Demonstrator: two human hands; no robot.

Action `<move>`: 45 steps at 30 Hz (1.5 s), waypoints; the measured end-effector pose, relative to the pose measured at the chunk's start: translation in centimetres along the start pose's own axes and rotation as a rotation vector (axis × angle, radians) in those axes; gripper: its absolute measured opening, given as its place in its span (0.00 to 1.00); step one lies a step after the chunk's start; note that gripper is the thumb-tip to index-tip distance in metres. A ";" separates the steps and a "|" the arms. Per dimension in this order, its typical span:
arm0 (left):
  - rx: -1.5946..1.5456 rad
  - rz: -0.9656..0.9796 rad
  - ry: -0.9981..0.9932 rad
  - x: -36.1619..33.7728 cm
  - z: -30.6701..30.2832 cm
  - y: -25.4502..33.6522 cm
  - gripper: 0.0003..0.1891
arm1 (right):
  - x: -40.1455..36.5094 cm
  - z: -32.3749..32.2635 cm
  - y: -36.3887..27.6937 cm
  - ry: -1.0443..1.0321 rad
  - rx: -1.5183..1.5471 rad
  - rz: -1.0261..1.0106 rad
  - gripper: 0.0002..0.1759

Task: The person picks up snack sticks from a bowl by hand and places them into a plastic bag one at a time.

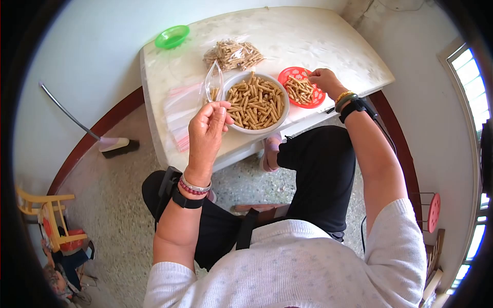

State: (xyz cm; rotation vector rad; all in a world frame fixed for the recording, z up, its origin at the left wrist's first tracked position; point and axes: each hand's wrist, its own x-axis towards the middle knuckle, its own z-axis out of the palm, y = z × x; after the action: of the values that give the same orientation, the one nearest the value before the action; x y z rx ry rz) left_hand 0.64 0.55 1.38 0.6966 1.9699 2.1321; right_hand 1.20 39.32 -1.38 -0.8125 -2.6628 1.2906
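Observation:
My left hand [208, 123] is closed at the near side of a grey bowl [285, 115], pinching a small clear zip bag [214, 78]. The bag stands upright with its mouth apart and a few short sticks low inside it. Short brown stick-shaped pieces [255, 102] fill the bowl. My right hand [325, 81] is at the right rim of a red slotted basket [291, 71], its fingertips pinched together. Whatever lies between those fingertips is too small to make out. More of the brown sticks [299, 91] lie in the basket.
Flat zip bags [179, 115] with pink edges lie left of the bowl. Behind it sits a larger clear bag of sticks [233, 55]. A green dish [172, 37] is at the table's far left corner. A broom [115, 145] leans left; another person [72, 272] sits lower left.

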 end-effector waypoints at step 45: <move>0.300 -0.184 -0.244 0.1 1.5 -4.3 0.09 | -5.7 10.9 -9.1 -0.059 -0.261 -0.931 0.06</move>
State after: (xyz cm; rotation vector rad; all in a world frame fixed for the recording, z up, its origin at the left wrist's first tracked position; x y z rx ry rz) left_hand 0.34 2.51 -2.78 0.7464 2.1419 1.5835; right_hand -0.98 24.18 -0.67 0.4598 -2.6806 0.7250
